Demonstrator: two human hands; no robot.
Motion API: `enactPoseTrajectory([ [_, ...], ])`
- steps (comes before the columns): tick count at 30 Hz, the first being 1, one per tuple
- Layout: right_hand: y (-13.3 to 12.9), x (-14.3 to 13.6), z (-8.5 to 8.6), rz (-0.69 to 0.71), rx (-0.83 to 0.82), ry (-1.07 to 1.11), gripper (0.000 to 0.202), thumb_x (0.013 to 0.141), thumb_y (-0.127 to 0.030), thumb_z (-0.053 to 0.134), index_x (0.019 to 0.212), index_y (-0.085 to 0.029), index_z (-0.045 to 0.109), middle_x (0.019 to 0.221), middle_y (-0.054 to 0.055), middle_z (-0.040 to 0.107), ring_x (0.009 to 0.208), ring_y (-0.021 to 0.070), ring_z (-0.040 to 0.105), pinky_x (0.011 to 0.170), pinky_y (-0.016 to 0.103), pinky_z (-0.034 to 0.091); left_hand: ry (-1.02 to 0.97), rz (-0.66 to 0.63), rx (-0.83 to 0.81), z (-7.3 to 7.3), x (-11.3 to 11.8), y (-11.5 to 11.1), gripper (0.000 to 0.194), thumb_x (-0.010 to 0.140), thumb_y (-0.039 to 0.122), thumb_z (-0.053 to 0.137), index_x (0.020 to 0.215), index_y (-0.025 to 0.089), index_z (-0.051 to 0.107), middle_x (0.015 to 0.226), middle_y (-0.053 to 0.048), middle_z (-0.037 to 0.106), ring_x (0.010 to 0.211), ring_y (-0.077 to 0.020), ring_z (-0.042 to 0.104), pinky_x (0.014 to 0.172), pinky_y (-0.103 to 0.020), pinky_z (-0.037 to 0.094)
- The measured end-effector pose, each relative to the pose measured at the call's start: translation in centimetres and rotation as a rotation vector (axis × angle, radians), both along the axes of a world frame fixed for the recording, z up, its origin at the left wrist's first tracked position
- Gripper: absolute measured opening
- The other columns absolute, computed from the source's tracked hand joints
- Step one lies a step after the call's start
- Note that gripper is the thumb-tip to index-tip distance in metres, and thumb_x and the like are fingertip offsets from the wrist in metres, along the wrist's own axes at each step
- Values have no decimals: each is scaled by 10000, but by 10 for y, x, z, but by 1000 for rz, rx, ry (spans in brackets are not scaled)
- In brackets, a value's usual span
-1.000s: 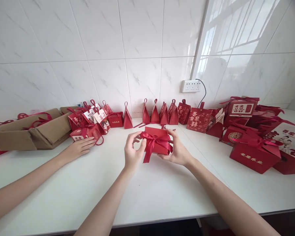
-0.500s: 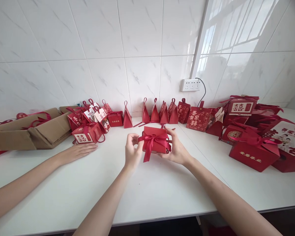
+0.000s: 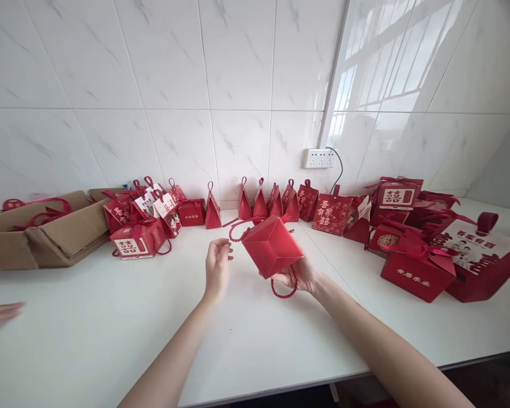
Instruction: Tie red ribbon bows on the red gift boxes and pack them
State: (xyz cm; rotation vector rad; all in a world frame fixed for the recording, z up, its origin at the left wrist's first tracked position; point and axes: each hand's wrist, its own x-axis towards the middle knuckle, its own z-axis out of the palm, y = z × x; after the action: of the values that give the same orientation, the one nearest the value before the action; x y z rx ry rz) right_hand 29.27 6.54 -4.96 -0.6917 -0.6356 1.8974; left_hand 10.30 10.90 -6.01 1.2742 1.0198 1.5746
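A red gift box (image 3: 272, 245) with twisted cord handles is held above the white table (image 3: 255, 340), tilted so that its plain underside faces me. My right hand (image 3: 302, 271) grips it from the right and below, the fingers partly hidden behind the box. One cord loop (image 3: 285, 288) hangs down by that hand's fingers. Just left of the box, my left hand (image 3: 217, 265) is empty and apart from it, with its fingers curved and spread. Small triangular red boxes (image 3: 213, 211) with ribbon loops stand in a row behind.
A cardboard carton (image 3: 63, 241) holding ribboned things stands at the left. Beside it is a red box with a white label (image 3: 138, 241). More red boxes (image 3: 420, 272) are piled at the right. A co-worker's hand (image 3: 2, 314) shows at the left edge. A power socket (image 3: 318, 158) is on the wall.
My right hand has turned the gift box over, from its ribbon bow side to its underside. My left hand has let go. The co-worker's hand has drawn back left from the labelled box.
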Motion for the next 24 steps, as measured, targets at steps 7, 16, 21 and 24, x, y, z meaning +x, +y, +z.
enactPoseTrajectory([
  [7,0,-9,-10,-152,302,-453,615,775,-669,457,1174,-200,435,1060,105,603,938,251,635,715,416,584,-82,-43,-23,-7,3,6,212,677,319,555,844,188,556,879,-24,599,782,-145,571,682,-268,457],
  [16,1,0,-20,-793,1427,-1260,995,659,-346,757,1395,-290,90,1298,153,326,1181,299,446,888,504,504,-53,32,-146,-18,-3,20,197,583,133,509,768,183,558,787,-7,609,687,-133,562,605,-250,434],
  [21,-1,1,-14,-819,1529,-1265,1002,678,-324,759,1414,-294,80,1340,167,318,1259,309,394,920,506,493,-11,33,-139,-19,-3,19,244,556,108,519,785,171,573,751,-23,611,666,-157,586,596,-274,447],
  [24,-1,0,-13,-823,1547,-1293,965,704,-311,737,1416,-299,86,1356,166,324,1280,302,384,918,500,501,-43,85,-70,-14,-7,15,165,632,178,469,772,181,557,731,-10,580,655,-141,562,642,-288,457],
])
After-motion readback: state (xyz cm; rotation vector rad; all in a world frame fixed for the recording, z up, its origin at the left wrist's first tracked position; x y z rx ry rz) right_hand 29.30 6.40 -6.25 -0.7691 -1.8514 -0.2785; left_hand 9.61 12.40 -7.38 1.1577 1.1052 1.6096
